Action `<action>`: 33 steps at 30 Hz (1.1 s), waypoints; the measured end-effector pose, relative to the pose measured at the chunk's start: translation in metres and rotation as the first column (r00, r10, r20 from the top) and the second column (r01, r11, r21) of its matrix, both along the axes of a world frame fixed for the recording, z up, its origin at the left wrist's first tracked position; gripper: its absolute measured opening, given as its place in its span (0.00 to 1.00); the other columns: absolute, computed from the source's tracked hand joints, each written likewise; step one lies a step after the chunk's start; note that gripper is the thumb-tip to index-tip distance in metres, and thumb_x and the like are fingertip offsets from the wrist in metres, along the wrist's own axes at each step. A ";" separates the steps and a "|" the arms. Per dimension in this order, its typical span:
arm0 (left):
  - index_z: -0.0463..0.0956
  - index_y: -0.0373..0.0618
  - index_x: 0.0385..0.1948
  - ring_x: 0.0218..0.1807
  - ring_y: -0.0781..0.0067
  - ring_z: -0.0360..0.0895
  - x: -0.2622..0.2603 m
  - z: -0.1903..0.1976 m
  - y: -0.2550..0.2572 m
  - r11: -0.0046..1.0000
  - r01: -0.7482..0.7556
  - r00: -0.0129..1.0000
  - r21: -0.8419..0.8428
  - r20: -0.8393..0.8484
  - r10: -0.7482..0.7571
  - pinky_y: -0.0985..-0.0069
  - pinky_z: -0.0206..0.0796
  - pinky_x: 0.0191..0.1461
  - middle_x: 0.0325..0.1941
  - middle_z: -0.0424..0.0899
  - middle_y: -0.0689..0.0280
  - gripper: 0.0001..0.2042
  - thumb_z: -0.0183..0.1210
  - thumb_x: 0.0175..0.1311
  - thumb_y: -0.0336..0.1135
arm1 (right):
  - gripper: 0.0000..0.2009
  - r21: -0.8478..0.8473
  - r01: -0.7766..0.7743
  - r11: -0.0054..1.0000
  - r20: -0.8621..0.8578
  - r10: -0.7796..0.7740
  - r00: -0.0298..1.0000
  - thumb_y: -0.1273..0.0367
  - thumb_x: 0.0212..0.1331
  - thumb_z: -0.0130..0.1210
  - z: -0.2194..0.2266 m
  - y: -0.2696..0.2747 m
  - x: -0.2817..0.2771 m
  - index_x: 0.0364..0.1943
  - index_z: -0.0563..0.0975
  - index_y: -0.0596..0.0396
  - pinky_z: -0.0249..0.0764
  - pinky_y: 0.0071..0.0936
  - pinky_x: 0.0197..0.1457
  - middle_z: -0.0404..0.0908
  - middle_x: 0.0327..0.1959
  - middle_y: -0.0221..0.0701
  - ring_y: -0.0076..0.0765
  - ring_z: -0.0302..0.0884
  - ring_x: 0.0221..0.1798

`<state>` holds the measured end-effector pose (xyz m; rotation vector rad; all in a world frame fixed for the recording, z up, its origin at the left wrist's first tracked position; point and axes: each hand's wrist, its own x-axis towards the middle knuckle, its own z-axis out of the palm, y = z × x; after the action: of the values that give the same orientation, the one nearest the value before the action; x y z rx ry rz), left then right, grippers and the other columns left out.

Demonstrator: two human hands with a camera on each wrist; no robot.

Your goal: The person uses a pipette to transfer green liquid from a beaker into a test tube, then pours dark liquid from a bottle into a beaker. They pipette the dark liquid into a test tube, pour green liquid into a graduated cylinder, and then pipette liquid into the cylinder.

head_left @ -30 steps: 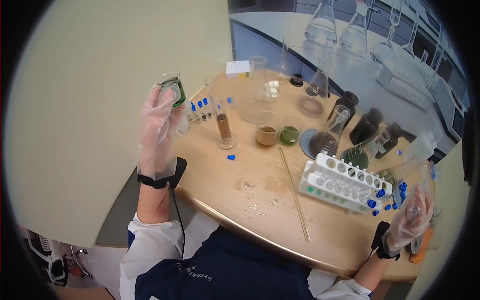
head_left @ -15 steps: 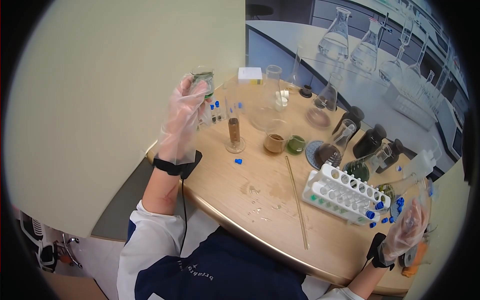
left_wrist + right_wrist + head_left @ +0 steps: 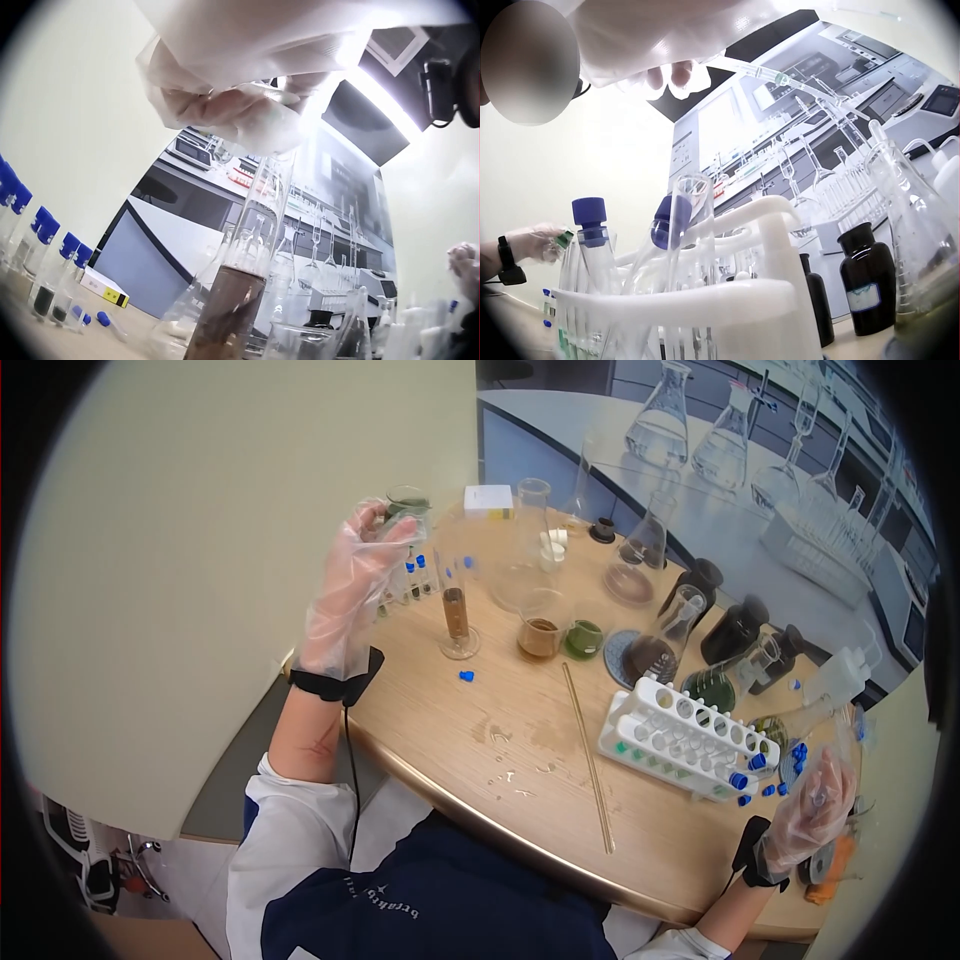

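Observation:
My gloved left hand (image 3: 350, 590) is raised at the left and grips a small glass beaker (image 3: 405, 506) with green contents; the fingers hide its lower part. Just right of and below that hand, a graduated cylinder (image 3: 455, 615) with brown liquid stands on the table. In the left wrist view the cylinder (image 3: 225, 307) rises close under the glove. My gloved right hand (image 3: 812, 805) is at the table's right side, beyond the white test tube rack (image 3: 680, 745). Its fingers hold a thin clear tube like a pipette (image 3: 780, 79), pointing away from them.
Two beakers, one brown (image 3: 540, 638) and one green (image 3: 583, 638), stand mid-table. A glass rod (image 3: 588, 760) lies near water drops. Flasks (image 3: 655, 650) and dark bottles (image 3: 735, 630) line the back. Blue caps (image 3: 798, 755) lie at the right. A small tube rack (image 3: 410, 582) stands behind the cylinder.
My left hand has moved right with the beaker, closer to the cylinder, and less of the green contents shows. The right hand has stayed nearly in place; the head view has shifted slightly.

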<state>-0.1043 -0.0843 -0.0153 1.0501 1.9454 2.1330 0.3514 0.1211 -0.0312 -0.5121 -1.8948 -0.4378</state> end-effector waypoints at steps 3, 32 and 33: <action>0.69 0.32 0.46 0.38 0.83 0.70 -0.003 0.001 0.001 0.999 -0.030 0.999 -0.036 -0.020 0.029 0.84 0.65 0.39 0.36 0.75 0.65 0.21 0.65 0.56 0.35 | 0.13 0.017 0.007 1.000 -0.001 -0.007 1.000 0.79 0.53 0.52 -0.001 0.001 0.002 0.44 0.75 0.57 0.71 0.33 0.38 0.79 0.37 0.39 0.45 0.73 0.35; 0.73 0.33 0.41 0.35 0.78 0.74 0.008 0.028 -0.003 0.945 -0.197 0.971 -0.262 -0.188 0.150 0.81 0.66 0.41 0.31 0.78 0.63 0.20 0.67 0.51 0.35 | 0.06 0.045 0.035 0.998 0.006 -0.035 0.999 0.71 0.62 0.50 0.000 0.002 0.002 0.40 0.74 0.58 0.70 0.34 0.36 0.81 0.38 0.36 0.45 0.74 0.34; 0.73 0.33 0.41 0.35 0.78 0.74 0.009 0.027 -0.003 0.945 -0.205 0.967 -0.256 -0.199 0.156 0.81 0.66 0.40 0.31 0.78 0.64 0.19 0.67 0.51 0.35 | 0.06 0.049 0.036 0.998 0.010 -0.036 0.999 0.71 0.62 0.50 0.000 0.002 0.002 0.40 0.74 0.57 0.70 0.34 0.36 0.81 0.38 0.36 0.45 0.74 0.34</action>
<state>-0.0957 -0.0873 0.0120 1.0754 2.4228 1.8252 0.3539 0.1228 -0.0309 -0.5131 -1.8828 -0.5105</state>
